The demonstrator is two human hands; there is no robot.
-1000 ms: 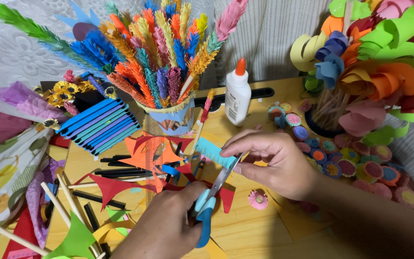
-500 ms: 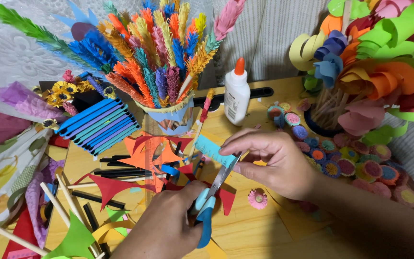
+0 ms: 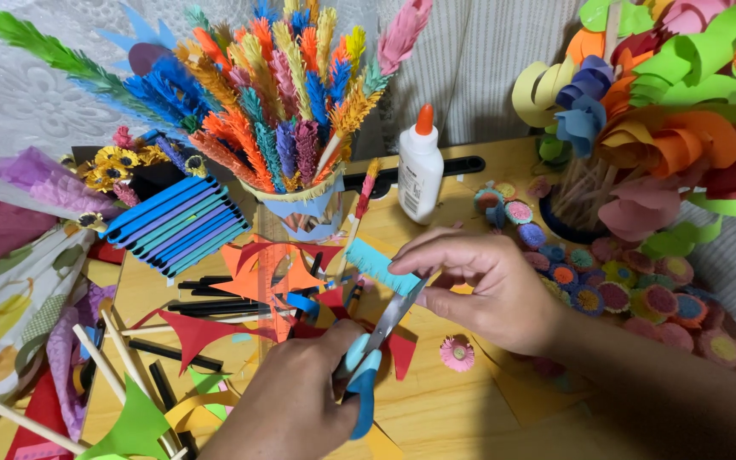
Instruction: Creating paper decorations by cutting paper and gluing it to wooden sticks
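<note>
One fringed strip of light blue paper (image 3: pixel 382 266) sits pinched at its right end in the grip of the right hand (image 3: pixel 487 285), thumb and fingers closed on it above the wooden counter (image 3: pixel 436 409). Blue-handled scissors (image 3: pixel 374 353) meet its lower edge, blades seemingly a little parted. They are held in the closed left hand (image 3: pixel 300 405). Beyond stand a cup of paper feathers (image 3: pixel 304 213) and a glue bottle (image 3: pixel 420 166).

Single head-worn view, close and steeply downward over a wooden table (image 3: pixel 487 417), facing its far edge
</note>
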